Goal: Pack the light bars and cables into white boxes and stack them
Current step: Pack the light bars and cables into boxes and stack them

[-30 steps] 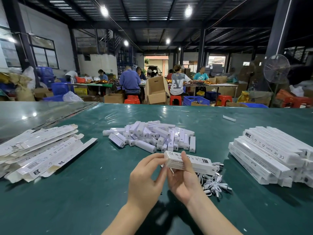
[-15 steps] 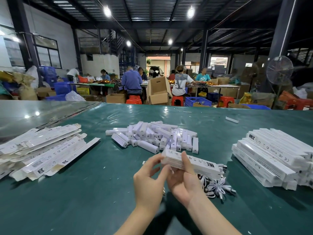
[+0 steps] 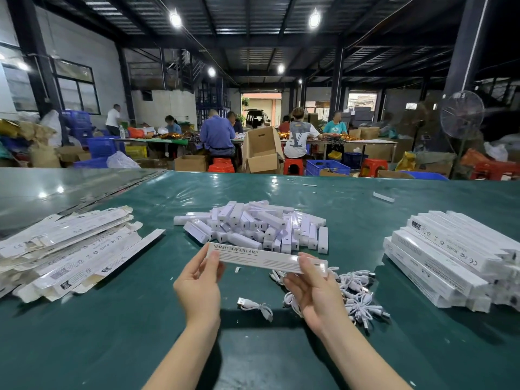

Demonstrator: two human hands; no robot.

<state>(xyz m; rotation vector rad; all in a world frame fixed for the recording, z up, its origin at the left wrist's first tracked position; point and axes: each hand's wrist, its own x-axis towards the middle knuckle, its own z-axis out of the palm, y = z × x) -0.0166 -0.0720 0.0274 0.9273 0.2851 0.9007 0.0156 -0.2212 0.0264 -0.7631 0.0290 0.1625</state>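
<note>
**Box held at both ends over the desk**

On the far left of the green desk (image 3: 118,342) I see a loose heap of flat boxes (image 3: 70,249), unfolded and overlapping, some with flaps sticking out. Next comes the left hand (image 3: 198,282). Its fingers (image 3: 214,261) pinch the left end of one white box (image 3: 261,258), thumb on the printed face and the others behind it. I have that box in the air, lying lengthwise between the two hands with its right end a little lower, and the words SMART SENSOR LAMP face me. I cannot tell whether its end flaps are closed.

Behind the box, at mid desk, sits a pile of bars (image 3: 253,226), short, white and lying criss-cross. Below the box, between the two wrists, a single cable (image 3: 254,306) lies bundled on the desk with its plug pointing left. The right hand (image 3: 315,288) grips the box's right end, thumb on the front face and the other fingers curled beneath. Just right of that hand is a tangle of white cables (image 3: 358,299), partly hidden by it. At the far right stands the stack (image 3: 450,257) of long white boxes laid side by side in layers, apart from the cables. Beyond it, a small white piece (image 3: 383,197) lies alone.
</note>
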